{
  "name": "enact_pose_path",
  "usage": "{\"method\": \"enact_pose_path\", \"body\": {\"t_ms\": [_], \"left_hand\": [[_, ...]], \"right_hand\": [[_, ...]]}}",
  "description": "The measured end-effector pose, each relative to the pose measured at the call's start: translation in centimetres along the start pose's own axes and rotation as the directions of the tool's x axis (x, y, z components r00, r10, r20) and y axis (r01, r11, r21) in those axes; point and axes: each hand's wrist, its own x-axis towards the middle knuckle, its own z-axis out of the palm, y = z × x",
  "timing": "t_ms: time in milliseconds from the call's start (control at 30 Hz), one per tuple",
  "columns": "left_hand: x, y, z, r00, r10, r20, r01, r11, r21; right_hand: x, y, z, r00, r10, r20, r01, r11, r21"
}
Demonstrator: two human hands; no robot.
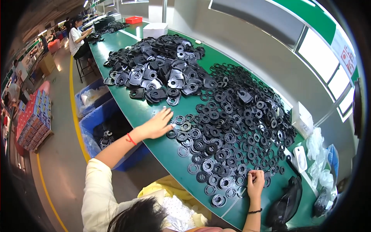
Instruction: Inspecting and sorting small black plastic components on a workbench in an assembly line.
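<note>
My left hand (157,124), a red string on its wrist, is stretched out over the green table at the left edge of a wide spread of black plastic rings (220,154). Its fingers are apart; the thumb reaches the outermost rings, and no object shows in the hand. Farther off, beyond its fingertips, rises a heap of black moulded plastic parts (154,73) with round holes. At the near right end of the rings, my right hand (256,185) has its fingers curled together in a pinch. What lies between those fingertips is too small to make out.
Blue lined bins (101,125) stand on the floor left of the table (129,102). A black bag (285,203), a white slotted device (300,159) and clear plastic bags (316,152) lie at the right. Another person (77,36) works at the far end, near a red tray (133,19).
</note>
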Motion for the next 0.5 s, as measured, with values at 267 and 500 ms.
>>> {"method": "enact_pose_path", "body": {"t_ms": [267, 500], "left_hand": [[4.0, 7.0, 3.5, 0.998, 0.055, -0.023, -0.057, 0.99, -0.126], [7.4, 9.5, 5.0, 0.985, 0.047, -0.169, -0.068, 0.991, -0.118]], "right_hand": [[-0.4, -0.1, 0.0, 1.0, 0.012, -0.016, -0.012, 0.999, 0.036], [-0.5, -1.2, -0.4, 0.994, -0.057, -0.09, 0.053, 0.997, -0.053]]}}
